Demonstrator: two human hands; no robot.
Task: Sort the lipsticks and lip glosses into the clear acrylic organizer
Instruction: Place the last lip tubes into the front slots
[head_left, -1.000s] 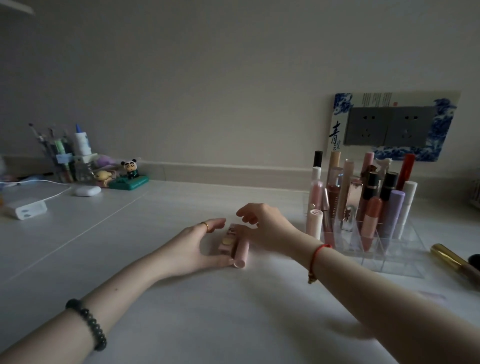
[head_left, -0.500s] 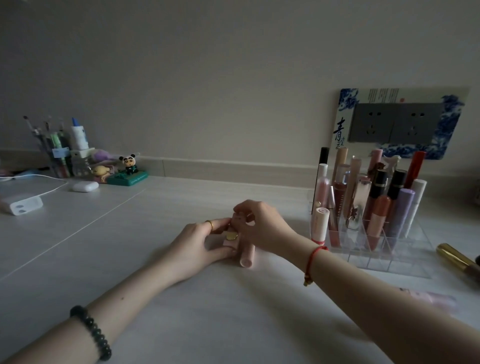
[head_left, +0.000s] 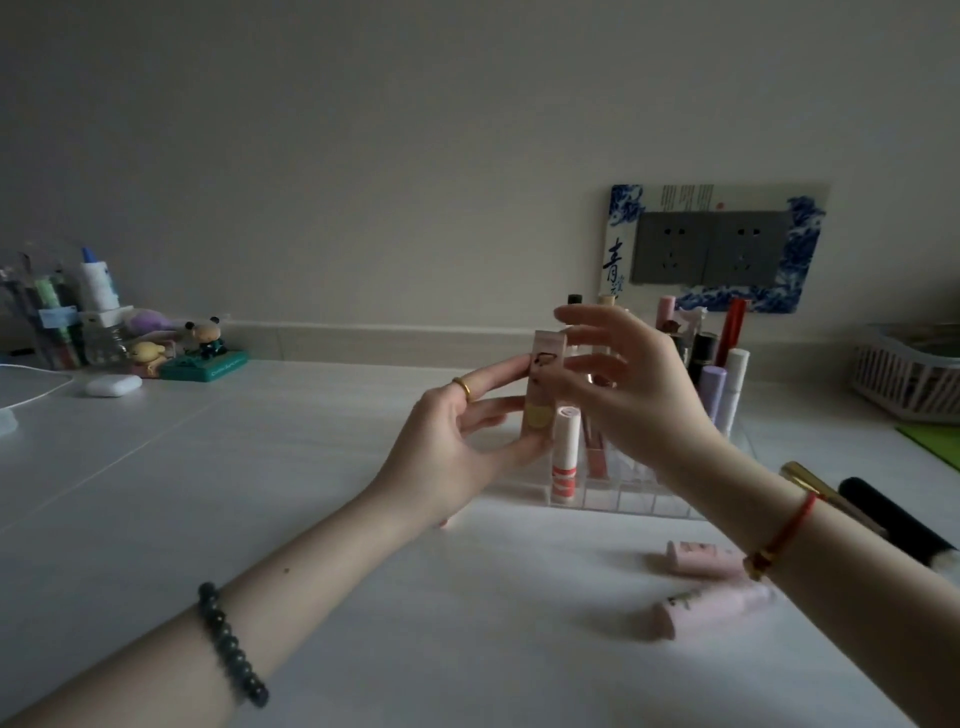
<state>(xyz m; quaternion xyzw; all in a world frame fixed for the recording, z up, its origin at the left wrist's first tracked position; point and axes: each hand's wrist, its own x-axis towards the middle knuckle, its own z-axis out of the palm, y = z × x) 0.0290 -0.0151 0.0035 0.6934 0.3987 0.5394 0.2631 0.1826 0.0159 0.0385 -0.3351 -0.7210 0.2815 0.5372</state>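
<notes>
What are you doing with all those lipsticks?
A person is tidying lipsticks into a clear organizer on the table. The left hand holds a square pink tube upright above the table, and the right hand hovers open beside it. The organizer already holds many tubes. Two pink tubes lie on the table, waiting.

Only one cam here, head-mounted, wide-angle w/ visible bending at the edges. It sits low over the white table (head_left: 322, 519) and looks fwd, pitched only a bit down, so the wall (head_left: 415, 130) fills the whole top half. Both forearms enter from the bottom corners; left hand (head_left: 457, 447) and right hand (head_left: 639, 395) meet close-up near center, just in front of the clear acrylic organizer (head_left: 613, 496). Far-left desk clutter and the basket (head_left: 904, 374) at right sit at the frame's edges. No 2nd view, so no overlap.
</notes>
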